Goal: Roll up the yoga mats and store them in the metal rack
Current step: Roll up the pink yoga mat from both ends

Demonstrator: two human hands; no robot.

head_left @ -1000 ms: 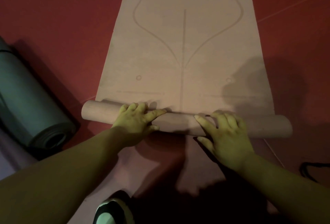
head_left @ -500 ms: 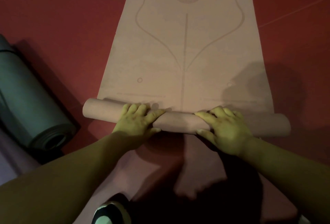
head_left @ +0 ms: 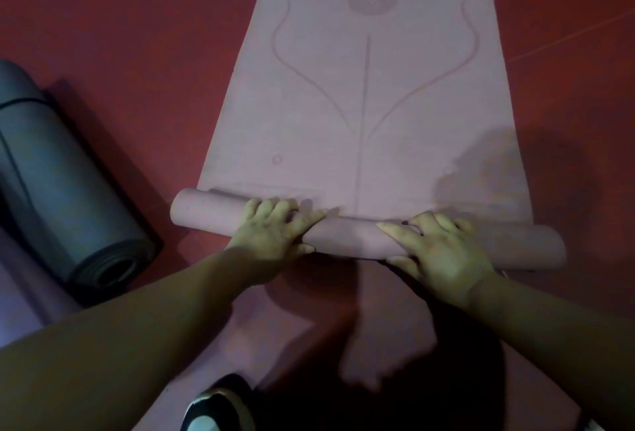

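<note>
A pink yoga mat (head_left: 371, 93) with curved line markings lies flat on the red floor, stretching away from me. Its near end is wound into a thin roll (head_left: 347, 234) lying crosswise. My left hand (head_left: 275, 228) lies over the left part of the roll, fingers curled over its top and thumb pointing right. My right hand (head_left: 436, 245) grips the roll right of centre, fingers curled over it and thumb on the near side. The metal rack is not in view.
A dark grey rolled mat (head_left: 68, 190) lies on the floor at the left, open end toward me, with a lilac mat (head_left: 20, 300) beside it. My shoe (head_left: 216, 410) shows at the bottom. Red floor (head_left: 137, 35) surrounds the pink mat.
Both hands pushed the roll slightly farther along the mat. My right hand went from lying fairly flat to curling over the roll.
</note>
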